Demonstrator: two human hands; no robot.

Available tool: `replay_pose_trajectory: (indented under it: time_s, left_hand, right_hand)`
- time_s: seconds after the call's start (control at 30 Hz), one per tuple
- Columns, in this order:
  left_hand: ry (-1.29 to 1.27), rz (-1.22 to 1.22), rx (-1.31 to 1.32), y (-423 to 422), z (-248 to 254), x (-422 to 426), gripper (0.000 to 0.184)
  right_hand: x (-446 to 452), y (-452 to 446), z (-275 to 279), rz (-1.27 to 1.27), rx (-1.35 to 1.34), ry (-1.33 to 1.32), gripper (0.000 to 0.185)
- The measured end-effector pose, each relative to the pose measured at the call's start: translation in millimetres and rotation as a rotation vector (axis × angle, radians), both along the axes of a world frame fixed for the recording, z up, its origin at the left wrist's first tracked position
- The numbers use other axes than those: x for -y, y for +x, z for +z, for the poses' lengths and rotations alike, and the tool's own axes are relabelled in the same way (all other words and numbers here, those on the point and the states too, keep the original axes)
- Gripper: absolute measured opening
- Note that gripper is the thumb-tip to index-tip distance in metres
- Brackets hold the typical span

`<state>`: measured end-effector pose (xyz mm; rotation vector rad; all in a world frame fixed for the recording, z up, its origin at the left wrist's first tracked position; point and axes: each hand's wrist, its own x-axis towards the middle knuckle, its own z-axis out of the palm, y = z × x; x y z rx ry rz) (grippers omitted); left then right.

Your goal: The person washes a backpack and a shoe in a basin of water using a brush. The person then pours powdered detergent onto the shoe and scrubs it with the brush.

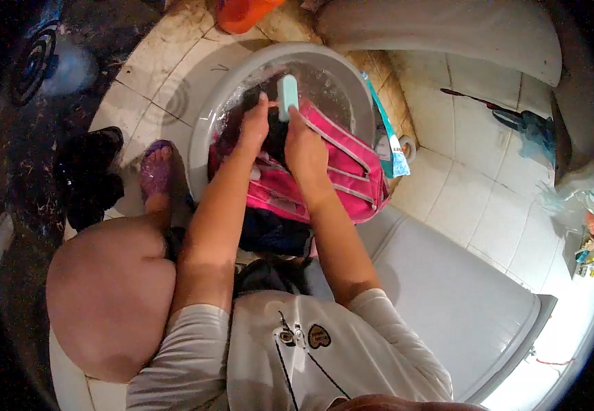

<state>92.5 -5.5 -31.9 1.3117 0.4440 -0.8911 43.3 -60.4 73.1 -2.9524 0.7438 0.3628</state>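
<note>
A pink bag (341, 157) with pale piping and a dark section lies over the near rim of a grey round tub (204, 130). Foamy, dark water shows inside the tub. My right hand (305, 147) is closed around a pale green oblong block (288, 96), which looks like a scrubbing brush or a bar of soap, above the bag. To its left, my left hand (254, 127) is closed at the bag's dark section; its lower fingers are partly hidden. Dark wet cloth (276, 233) hangs below the bag, near my lap.
A teal and white packet (387, 130) stands against the tub's right side. An orange-red container (242, 14) is beyond the tub. Black cloth (88, 175) lies on the left near my sandalled foot (156, 171). A grey box-like surface (454, 294) is at the right.
</note>
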Motion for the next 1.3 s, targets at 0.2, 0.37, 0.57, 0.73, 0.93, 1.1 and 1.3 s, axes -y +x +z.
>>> replay_pose_trajectory:
  time_s: [0.2,0.37,0.57,0.73,0.93,1.1,1.3]
  left_hand:
    - [0.042,-0.014,0.003,-1.2,-4.4,-6.1,0.079]
    - [-0.033,0.013,-0.17,-3.2,-6.0,-3.3,0.087]
    - [-0.396,0.09,-0.159,1.2,21.7,-21.7,0.08]
    - [-0.607,0.103,-0.263,-4.4,-12.9,-8.0,0.074]
    - [-0.486,0.095,-0.106,-4.1,-6.4,-7.4,0.043]
    - [-0.331,0.095,-0.019,-1.8,-5.4,-8.2,0.038]
    - [-0.094,0.031,-0.039,0.1,0.0,-5.8,0.061]
  right_hand:
    - [-19.4,-21.2,41.4,0.13,-0.341,0.046,0.038]
    - [-13.0,-14.5,23.1,0.173,-0.224,-0.016,0.034]
    - [59.9,21.7,-25.1,-0.006,-0.249,-0.056,0.035]
    - [121.2,-26.3,-63.2,0.098,-0.177,0.453,0.036]
    - [82.1,-22.2,27.3,-0.038,-0.279,-0.056,0.033]
    - [39.3,-75.2,75.3,0.207,-0.225,-0.065,0.033]
    - [13.7,-29.3,31.7,0.205,-0.225,-0.169,0.035]
